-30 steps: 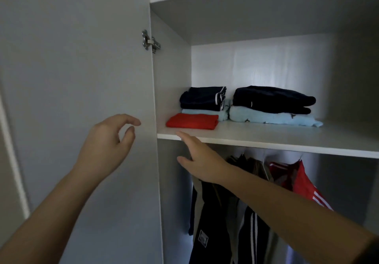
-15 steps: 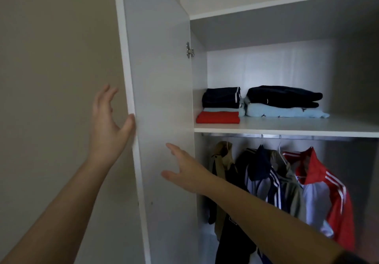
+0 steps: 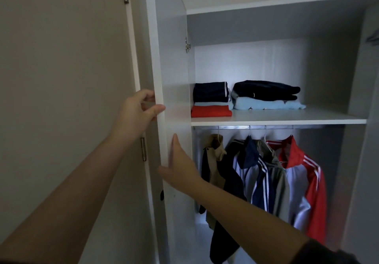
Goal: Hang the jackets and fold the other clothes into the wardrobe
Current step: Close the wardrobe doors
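Left hand (image 3: 137, 112) curled round the edge of the smooth white door (image 3: 174, 69), thumb in front, fingers (image 3: 146, 96) wrapped behind; right hand (image 3: 180, 167) flat, fingers straight, touching its inner face. Right of these, open wardrobe (image 3: 266, 62): striped, glossy jackets (image 3: 295, 177) hung below the shelf (image 3: 287, 122), hems cut off. Above, soft folded clothes (image 3: 264, 92) in two stacks. Far corners dim.
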A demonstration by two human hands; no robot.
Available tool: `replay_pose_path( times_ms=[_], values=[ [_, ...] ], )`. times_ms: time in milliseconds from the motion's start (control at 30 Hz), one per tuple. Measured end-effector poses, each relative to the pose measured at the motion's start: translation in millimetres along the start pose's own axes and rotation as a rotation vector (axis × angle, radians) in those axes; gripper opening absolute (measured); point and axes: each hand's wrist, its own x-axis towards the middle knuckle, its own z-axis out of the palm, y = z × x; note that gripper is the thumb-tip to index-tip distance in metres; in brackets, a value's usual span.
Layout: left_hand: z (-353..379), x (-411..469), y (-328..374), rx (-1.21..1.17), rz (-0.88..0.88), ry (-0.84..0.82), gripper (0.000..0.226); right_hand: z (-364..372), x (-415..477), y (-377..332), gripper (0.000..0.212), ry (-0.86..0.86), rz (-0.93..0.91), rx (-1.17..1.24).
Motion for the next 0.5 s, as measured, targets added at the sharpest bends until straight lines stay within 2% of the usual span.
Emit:
replay_pose_path(
  times_ms=[67, 133, 233, 333, 500],
  values=[
    [12, -2, 6, 0.010, 0.021, -0.022, 0.022, -15, -5, 9, 0.101, -0.006, -0.013, 0.048],
    [26, -1, 16, 0.053, 0.067, -0.052, 0.028, -35, -14, 18, 0.090, -0.028, -0.015, 0.105],
    [55, 5, 36, 0.072, 0.111, -0.114, 0.054, -68, -29, 37, 0.074, -0.032, -0.060, 0.161],
    [88, 13, 49, 0.033, 0.177, -0.205, 0.083, -97, -41, 60, 0.056, -0.007, -0.029, 0.172],
    [155, 28, 58, 0.050, 0.295, -0.252, 0.098, -146, -45, 104, 0.045, 0.029, 0.014, 0.133]
  ],
)
